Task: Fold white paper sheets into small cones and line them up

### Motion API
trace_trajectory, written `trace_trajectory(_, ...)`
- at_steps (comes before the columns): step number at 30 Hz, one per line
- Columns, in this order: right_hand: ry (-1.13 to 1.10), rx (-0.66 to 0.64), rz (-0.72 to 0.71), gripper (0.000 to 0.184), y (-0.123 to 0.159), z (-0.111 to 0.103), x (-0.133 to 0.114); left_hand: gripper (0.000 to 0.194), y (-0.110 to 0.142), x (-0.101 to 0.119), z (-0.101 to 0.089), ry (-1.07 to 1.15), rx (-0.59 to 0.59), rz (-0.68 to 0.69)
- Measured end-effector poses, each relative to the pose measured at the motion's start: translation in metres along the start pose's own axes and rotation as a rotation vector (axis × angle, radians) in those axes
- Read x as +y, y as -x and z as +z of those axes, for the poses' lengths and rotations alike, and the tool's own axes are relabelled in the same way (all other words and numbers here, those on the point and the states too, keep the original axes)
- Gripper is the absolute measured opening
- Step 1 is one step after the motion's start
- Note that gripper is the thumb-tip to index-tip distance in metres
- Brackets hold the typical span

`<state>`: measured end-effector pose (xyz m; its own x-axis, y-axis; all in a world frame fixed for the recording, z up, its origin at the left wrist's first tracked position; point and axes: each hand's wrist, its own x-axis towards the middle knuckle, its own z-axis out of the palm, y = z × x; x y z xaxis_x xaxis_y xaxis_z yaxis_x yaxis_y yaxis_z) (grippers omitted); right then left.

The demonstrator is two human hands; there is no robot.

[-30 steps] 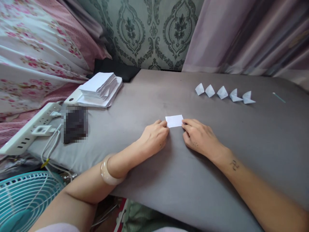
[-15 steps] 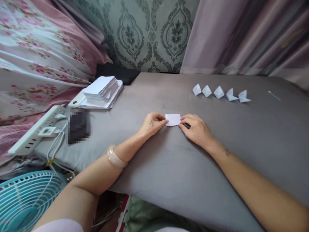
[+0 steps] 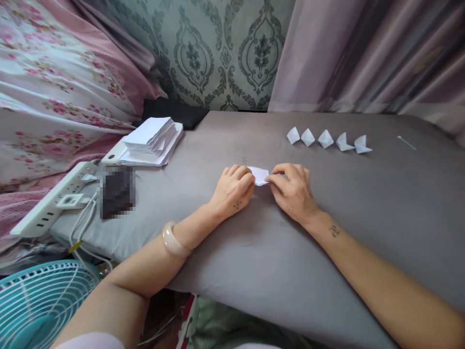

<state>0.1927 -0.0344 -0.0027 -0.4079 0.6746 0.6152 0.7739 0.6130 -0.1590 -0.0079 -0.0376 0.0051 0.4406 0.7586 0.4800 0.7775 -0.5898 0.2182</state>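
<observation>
Paper piece (image 3: 260, 176) between left hand (image 3: 235, 190) and right hand (image 3: 291, 190).
Five folded papers (image 3: 326, 139) line up beyond the right hand, left of a stick (image 3: 407, 143); a paper stack (image 3: 148, 134) lies at left, beyond a power strip (image 3: 45, 209).

The small paper (image 3: 260, 175) is plain white, as are the folded pieces (image 3: 326, 139) and the paper stack (image 3: 148, 132); the cloth (image 3: 254, 261) is plain grey. Pink flowers pattern the white drape (image 3: 32, 131); dark ornate medallions cover the grey-green wall (image 3: 225, 80). The fan (image 3: 27, 327) is turquoise and white. The pixelated object (image 3: 118, 191) looks dark, perhaps black.
</observation>
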Motion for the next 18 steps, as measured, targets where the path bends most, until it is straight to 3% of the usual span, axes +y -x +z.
trace_trajectory(6,0.06,0.026,-0.131,0.019,0.001,-0.002,0.006,0.037,0.004,-0.005,-0.001,-0.028,-0.048,0.087)
trace_trajectory(9,0.043,-0.094,-0.177,0.018,0.003,-0.001,0.012,0.035,0.004,-0.008,-0.001,-0.038,-0.16,0.116)
trace_trajectory(13,-0.007,-0.284,-0.104,0.02,0.007,-0.005,0.014,0.036,0.003,-0.006,-0.005,-0.015,-0.332,0.088)
trace_trajectory(18,-0.028,-0.39,0.004,0.017,0.007,-0.015,0.006,0.033,0.005,0.001,-0.007,-0.011,-0.355,0.08)
